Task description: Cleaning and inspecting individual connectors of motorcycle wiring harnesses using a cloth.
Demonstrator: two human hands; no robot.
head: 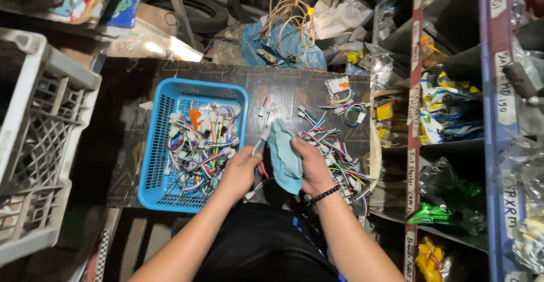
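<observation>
- A dark flat bench [283,86] with a worn, scuffed top carries everything here.
- A blue plastic basket [156,146] with slotted walls sits on its left part, filled with coloured wire harnesses [201,152] with white connectors.
- A loose heap of similar wire harnesses [337,152] lies on the right part.
- A small bundle of wires [345,107] lies near the far right edge, beside a small clear packet [338,85].
- Two small white connectors [263,111] lie between basket and heap.

I'm seeing the basket [156,146] sitting on the board [283,86] at nine o'clock of my hands, wire harnesses [201,146] lying in it, loose harnesses [340,157] piling at three o'clock.
</observation>
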